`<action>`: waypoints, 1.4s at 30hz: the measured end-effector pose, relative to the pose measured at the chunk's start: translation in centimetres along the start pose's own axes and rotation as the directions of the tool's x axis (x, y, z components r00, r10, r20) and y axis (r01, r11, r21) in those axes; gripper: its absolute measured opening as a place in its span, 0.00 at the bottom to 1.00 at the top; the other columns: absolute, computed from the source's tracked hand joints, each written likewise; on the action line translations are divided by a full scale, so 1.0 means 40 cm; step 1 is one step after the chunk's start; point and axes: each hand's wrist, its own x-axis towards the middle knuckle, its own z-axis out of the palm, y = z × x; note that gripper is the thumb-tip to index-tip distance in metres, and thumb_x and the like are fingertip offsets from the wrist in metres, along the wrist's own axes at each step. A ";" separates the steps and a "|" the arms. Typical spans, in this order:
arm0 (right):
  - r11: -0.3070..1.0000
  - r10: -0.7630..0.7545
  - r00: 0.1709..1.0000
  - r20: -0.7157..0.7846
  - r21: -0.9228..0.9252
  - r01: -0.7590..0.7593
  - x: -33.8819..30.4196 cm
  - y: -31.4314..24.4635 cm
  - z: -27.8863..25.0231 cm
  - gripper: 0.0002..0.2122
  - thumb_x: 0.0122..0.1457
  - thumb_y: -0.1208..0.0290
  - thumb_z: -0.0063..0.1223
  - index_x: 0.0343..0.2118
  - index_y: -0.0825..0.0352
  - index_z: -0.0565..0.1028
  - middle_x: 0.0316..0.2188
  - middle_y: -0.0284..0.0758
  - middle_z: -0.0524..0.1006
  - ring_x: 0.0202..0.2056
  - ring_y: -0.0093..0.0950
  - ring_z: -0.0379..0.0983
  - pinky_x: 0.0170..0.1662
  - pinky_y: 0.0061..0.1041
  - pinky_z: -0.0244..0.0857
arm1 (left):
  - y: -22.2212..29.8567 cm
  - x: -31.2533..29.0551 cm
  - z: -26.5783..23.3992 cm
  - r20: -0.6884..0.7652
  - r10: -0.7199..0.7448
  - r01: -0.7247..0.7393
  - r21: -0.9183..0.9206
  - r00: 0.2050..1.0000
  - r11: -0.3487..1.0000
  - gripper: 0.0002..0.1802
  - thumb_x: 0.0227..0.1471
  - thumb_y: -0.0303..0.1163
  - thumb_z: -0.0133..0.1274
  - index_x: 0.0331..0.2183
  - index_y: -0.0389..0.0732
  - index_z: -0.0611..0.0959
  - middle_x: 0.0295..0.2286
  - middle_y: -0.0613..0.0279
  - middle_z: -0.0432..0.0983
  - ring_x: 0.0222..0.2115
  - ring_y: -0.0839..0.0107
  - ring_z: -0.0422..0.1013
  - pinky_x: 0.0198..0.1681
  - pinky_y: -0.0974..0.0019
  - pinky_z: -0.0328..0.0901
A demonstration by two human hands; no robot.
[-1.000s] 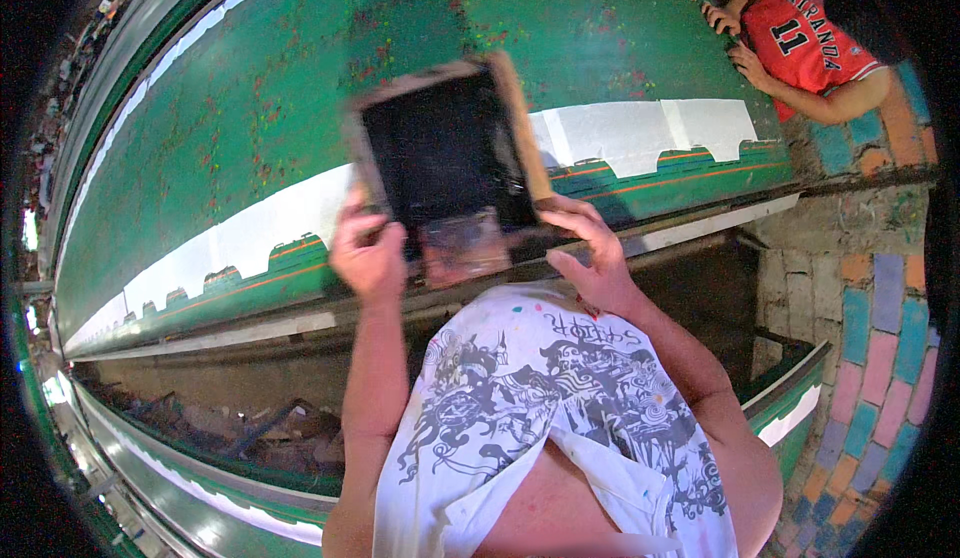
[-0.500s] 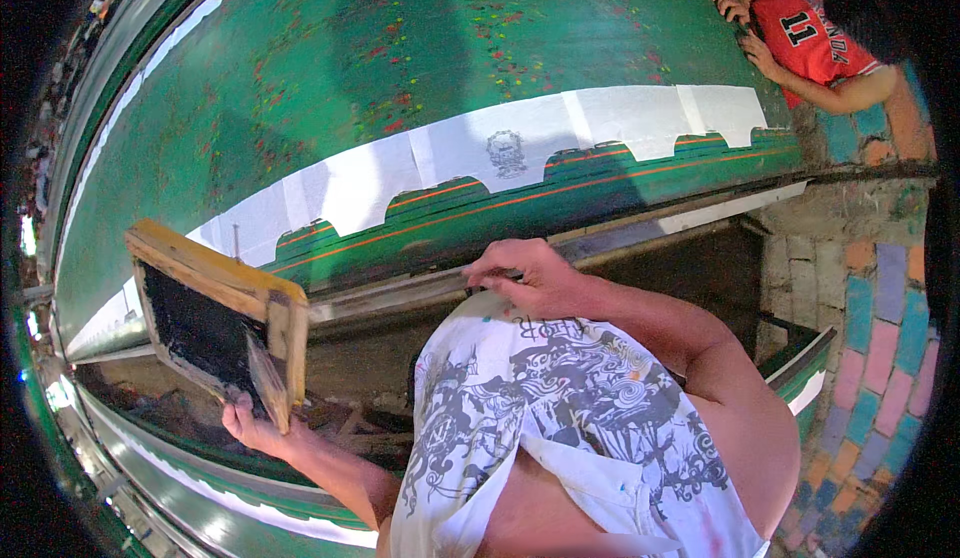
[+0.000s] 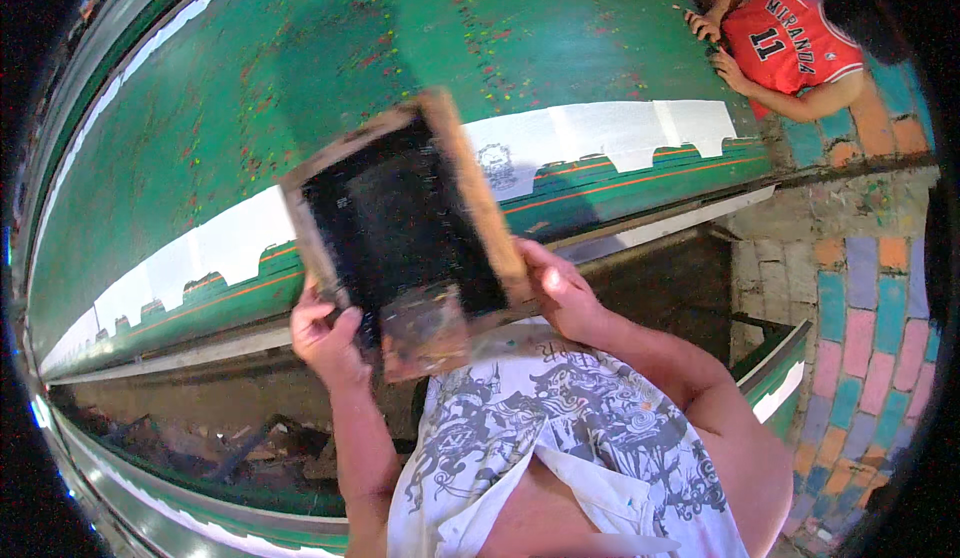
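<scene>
A wooden-framed printing screen, its inner face coated in black ink, is tilted up over the near edge of the long green table. My left hand is closed around its lower left side, thumb on top. At the lower right corner, my right hand grips the wood too, its fingers partly behind it. A flat, ink-smeared wooden squeegee rests inside the screen's near end. Beyond the screen lies a row of white cloth pieces with notched near edges; one bears a dark printed emblem.
At the far right, another person in a red jersey has both hands on the table edge. A metal rail runs along the near side. Coloured bricks pave the right. A second green table lies at lower left.
The screen has swung from the left to in front of my body and turned. My right hand has left the table's near edge and taken hold of the frame.
</scene>
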 end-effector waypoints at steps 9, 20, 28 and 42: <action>0.953 -0.064 0.769 -0.636 0.190 0.236 -0.381 -0.056 -0.302 0.24 0.69 0.49 0.57 0.58 0.64 0.77 0.49 0.34 0.81 0.53 0.34 0.79 0.59 0.41 0.74 | -0.021 -0.216 0.550 0.507 0.163 -0.199 0.017 0.846 0.980 0.13 0.41 0.18 0.67 0.33 0.37 0.83 0.61 0.40 0.76 0.59 0.58 0.76 0.58 0.57 0.73; 0.821 -0.091 0.308 -0.947 0.104 0.561 -0.963 -0.042 -0.593 0.34 0.71 0.37 0.52 0.68 0.60 0.72 0.62 0.34 0.76 0.62 0.39 0.73 0.64 0.51 0.69 | -0.023 -0.697 1.066 0.868 -0.145 0.266 0.016 0.475 0.964 0.56 0.46 0.19 0.74 0.72 0.40 0.64 0.65 0.48 0.69 0.58 0.62 0.75 0.55 0.60 0.76; 0.794 -0.113 0.010 -0.994 -0.084 0.602 -1.151 -0.084 -0.718 0.40 0.67 0.38 0.59 0.72 0.62 0.67 0.68 0.40 0.72 0.65 0.44 0.70 0.68 0.52 0.65 | -0.035 -0.887 1.239 0.946 -0.312 0.245 0.282 0.091 0.928 0.49 0.48 0.40 0.78 0.64 0.32 0.72 0.54 0.51 0.80 0.55 0.62 0.74 0.64 0.58 0.66; 0.806 -0.096 0.021 -0.995 -0.065 0.588 -1.160 -0.204 -0.940 0.39 0.66 0.37 0.58 0.72 0.61 0.69 0.70 0.37 0.70 0.68 0.42 0.67 0.72 0.51 0.59 | -0.164 -0.913 1.477 0.963 -0.216 0.062 0.209 0.163 0.976 0.53 0.40 0.40 0.81 0.61 0.31 0.72 0.52 0.43 0.80 0.56 0.54 0.75 0.62 0.51 0.67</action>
